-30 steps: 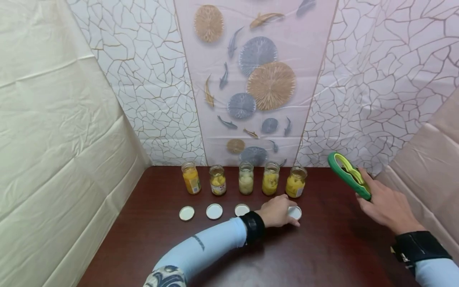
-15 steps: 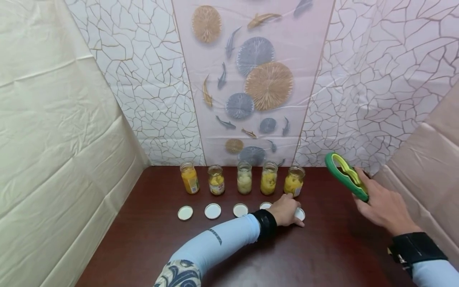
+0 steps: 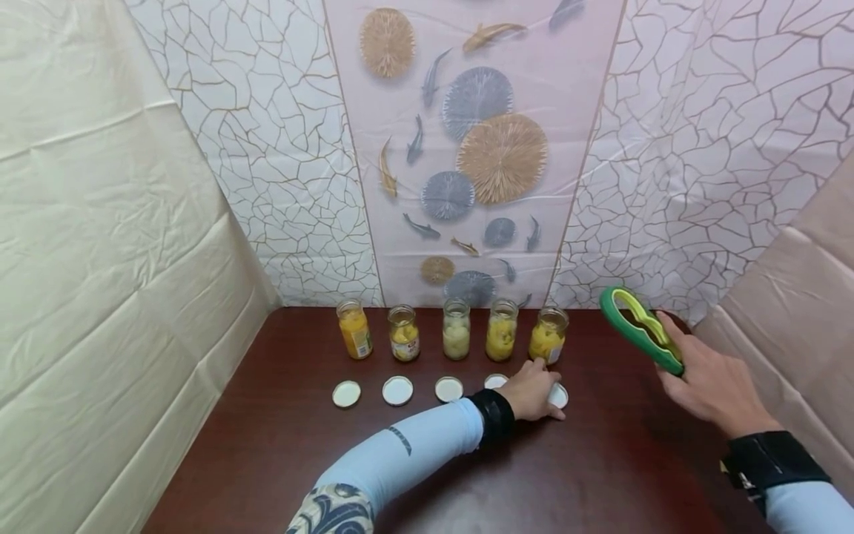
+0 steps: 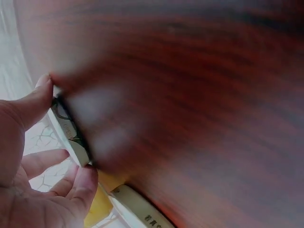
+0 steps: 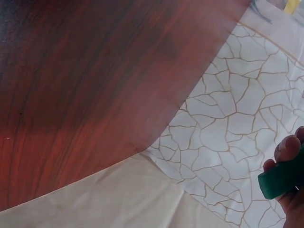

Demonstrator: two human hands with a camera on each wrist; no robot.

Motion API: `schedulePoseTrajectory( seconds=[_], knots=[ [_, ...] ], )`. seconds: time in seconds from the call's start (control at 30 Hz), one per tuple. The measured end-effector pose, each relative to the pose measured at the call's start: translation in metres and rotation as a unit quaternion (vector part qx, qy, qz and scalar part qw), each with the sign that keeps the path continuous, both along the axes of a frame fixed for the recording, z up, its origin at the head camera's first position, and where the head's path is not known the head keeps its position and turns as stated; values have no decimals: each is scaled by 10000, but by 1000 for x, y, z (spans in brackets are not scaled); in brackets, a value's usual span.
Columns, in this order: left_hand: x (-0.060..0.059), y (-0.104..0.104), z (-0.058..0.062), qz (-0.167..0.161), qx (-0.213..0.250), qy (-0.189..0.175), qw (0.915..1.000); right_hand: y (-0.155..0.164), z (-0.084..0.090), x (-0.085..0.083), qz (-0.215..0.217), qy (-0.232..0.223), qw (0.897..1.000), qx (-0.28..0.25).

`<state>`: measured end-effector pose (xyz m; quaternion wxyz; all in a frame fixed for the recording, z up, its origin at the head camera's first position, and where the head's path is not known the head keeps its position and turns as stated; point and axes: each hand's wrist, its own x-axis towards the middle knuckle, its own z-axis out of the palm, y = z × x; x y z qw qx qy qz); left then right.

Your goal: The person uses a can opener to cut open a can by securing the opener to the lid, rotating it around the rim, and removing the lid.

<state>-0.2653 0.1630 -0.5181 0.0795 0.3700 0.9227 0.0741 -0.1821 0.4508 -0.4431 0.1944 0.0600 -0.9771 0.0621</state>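
Observation:
Five open glass jars of yellow fruit (image 3: 457, 331) stand in a row at the back of the dark wooden table (image 3: 600, 475). Round white lids lie in front of them. My left hand (image 3: 543, 399) pinches the rightmost lid (image 3: 559, 395) by its rim as it lies on the table, in front of the rightmost jar (image 3: 549, 335). The left wrist view shows the thumb (image 4: 40, 95) and a finger (image 4: 85, 178) on that lid's edge (image 4: 71, 135). My right hand (image 3: 675, 357) holds a green jar opener (image 3: 637, 328) above the table's right side; its handle end (image 5: 282, 178) shows in the right wrist view.
Three lids (image 3: 397, 390) lie uncovered at the left of the row, and a fourth lid (image 3: 494, 380) peeks out behind my left wrist. Patterned sheets (image 3: 467, 148) wall the table at the back and on both sides.
My left hand slid a little to the right with the lid, uncovering the fourth lid. My right hand and the opener drifted slightly left.

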Motion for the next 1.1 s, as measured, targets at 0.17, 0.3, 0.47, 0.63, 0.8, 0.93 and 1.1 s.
schedulePoseTrajectory(
  seconds=[0.17,0.3,0.47,0.63,0.8,0.93,1.1],
  knots=[
    [4,-7,-3,93,288,237,9993,3,-4,-1,-55,-113,9999,-22],
    [15,-32,10,46,846,374,9957,4,-6,-1,-129,-189,9997,-49],
    [34,-75,22,228,1330,376,9901,6,-9,0,-140,-229,9996,-12],
    [54,-122,17,366,1685,448,9840,13,-15,6,-233,-299,9992,88],
    [68,-160,14,582,1802,740,9791,14,-20,7,-373,-424,9984,43],
    [70,-176,23,857,2057,677,9725,12,-22,4,-470,-490,9977,-33],
    [67,-182,31,1024,2208,768,9669,6,-22,-4,-601,-540,9966,-183]
  ],
)
